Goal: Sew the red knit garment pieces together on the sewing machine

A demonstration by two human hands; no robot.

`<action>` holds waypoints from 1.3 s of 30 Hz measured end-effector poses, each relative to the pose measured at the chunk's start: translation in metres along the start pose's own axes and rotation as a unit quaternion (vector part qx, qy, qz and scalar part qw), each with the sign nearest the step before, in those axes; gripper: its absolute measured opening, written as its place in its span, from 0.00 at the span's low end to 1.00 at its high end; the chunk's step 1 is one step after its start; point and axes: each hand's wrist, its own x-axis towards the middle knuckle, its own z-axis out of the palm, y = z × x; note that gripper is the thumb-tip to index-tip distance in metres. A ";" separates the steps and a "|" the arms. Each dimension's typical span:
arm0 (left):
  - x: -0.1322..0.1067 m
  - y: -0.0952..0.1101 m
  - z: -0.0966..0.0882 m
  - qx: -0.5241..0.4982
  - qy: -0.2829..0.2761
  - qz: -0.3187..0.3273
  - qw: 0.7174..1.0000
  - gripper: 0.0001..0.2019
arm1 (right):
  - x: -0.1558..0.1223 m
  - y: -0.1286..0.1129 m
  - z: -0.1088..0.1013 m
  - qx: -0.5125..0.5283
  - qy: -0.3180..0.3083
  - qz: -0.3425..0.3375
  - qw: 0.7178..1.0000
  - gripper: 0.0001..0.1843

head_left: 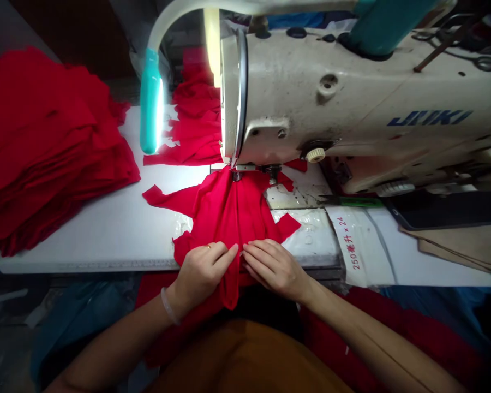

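Note:
A red fabric piece lies on the white table and runs under the presser foot of a cream sewing machine. My left hand pinches the near edge of the fabric, fingers closed, with a bracelet on the wrist. My right hand presses on the same edge right beside it, fingers together on the cloth. The fingertips of both hands meet at the fabric's fold near the table's front edge.
A thick stack of red fabric fills the left of the table. More red pieces lie behind the needle. A teal lamp shines by the machine. A phone, brown card and a labelled bag lie to the right.

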 end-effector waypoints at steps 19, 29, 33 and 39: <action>0.026 -0.012 0.021 0.100 -0.169 -0.016 0.980 0.18 | 0.016 0.018 -0.014 -0.004 -0.096 0.082 0.992 0.20; 0.053 -0.042 0.033 0.099 -0.202 -0.035 0.974 0.18 | 0.043 0.098 -0.041 -0.009 -0.198 -0.033 0.980 0.18; 0.056 -0.054 0.036 0.114 -0.161 0.002 0.980 0.12 | 0.046 0.101 -0.056 -0.036 -0.245 -0.090 0.965 0.15; 0.057 -0.068 0.037 0.130 -0.116 0.072 0.982 0.10 | 0.041 0.040 -0.062 0.129 -0.373 -0.061 0.917 0.08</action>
